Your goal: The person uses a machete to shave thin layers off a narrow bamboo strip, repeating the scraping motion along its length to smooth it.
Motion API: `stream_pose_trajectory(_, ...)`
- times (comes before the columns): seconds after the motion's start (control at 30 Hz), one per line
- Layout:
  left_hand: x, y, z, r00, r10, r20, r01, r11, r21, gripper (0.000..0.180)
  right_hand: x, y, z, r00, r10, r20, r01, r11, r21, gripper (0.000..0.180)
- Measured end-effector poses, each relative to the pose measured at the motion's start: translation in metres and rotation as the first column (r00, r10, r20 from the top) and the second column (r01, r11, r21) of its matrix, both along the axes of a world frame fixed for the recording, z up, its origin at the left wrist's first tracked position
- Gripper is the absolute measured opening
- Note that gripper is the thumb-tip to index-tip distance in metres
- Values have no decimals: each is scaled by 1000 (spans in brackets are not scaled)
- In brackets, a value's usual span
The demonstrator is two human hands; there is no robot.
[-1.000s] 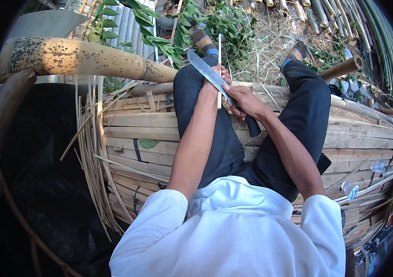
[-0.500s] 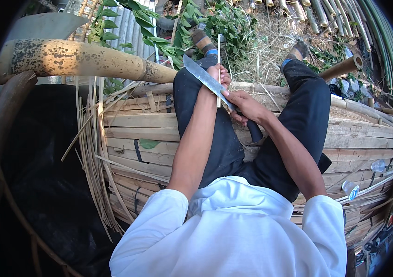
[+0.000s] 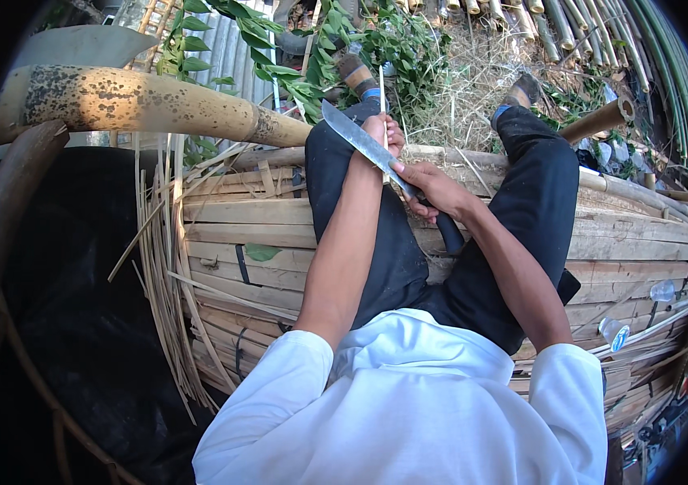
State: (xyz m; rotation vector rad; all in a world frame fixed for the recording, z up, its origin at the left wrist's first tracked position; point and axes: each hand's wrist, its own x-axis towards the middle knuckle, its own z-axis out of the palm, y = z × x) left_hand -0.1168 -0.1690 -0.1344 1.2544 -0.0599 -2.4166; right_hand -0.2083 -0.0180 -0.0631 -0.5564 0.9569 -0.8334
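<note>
I sit on a platform of split bamboo slats point(image 3: 223, 218), legs in dark trousers stretched forward. My right hand point(image 3: 433, 190) grips the handle of a long steel knife point(image 3: 356, 137) whose blade points up and to the left. My left hand point(image 3: 384, 133) is closed around a thin pale bamboo strip point(image 3: 382, 81) held upright, right behind the blade. The blade's edge lies against the strip near my left fingers.
A thick mottled bamboo pole point(image 3: 142, 101) lies across the upper left. Loose thin bamboo strips point(image 3: 162, 267) hang over the platform's left edge above black sheeting point(image 3: 69, 323). Green leafy branches point(image 3: 295, 56) and stacked bamboo poles point(image 3: 667, 73) lie ahead. Plastic bottles point(image 3: 615, 331) rest at right.
The knife and both hands have shifted slightly up and away from my body, with the blade sliding along the strip. My posture is otherwise the same.
</note>
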Motion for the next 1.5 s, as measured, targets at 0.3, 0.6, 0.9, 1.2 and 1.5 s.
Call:
stream_pose_trajectory(0.3, -2, -5, -7, 1000, -10, 23, 10, 1000, 2, 22, -2, 2, 4, 1000, -6, 4, 6, 1000, 16, 52)
stream_pose_trajectory(0.6, -4, -8, -16, 999, 5, 39, -5, 1000, -15, 16, -4, 3, 0, 999, -16, 32, 16, 1000, 22, 54)
stream_pose_trajectory(0.9, -5, -10, -20, 999, 7, 49, -7, 1000, -2, 16, -5, 3, 0, 998, -51, 38, 49, 997, 58, 52)
stream_pose_trajectory(1.2, -5, -12, -26, 999, 19, 51, -19, 1000, -2, 16, -7, 5, 2, 998, -45, 43, 41, 995, 86, 51)
stream_pose_trajectory(1.5, -4, -11, -23, 998, 38, 51, -39, 999, 13, 18, -6, 6, 0, 998, -25, 58, 21, 998, 65, 52)
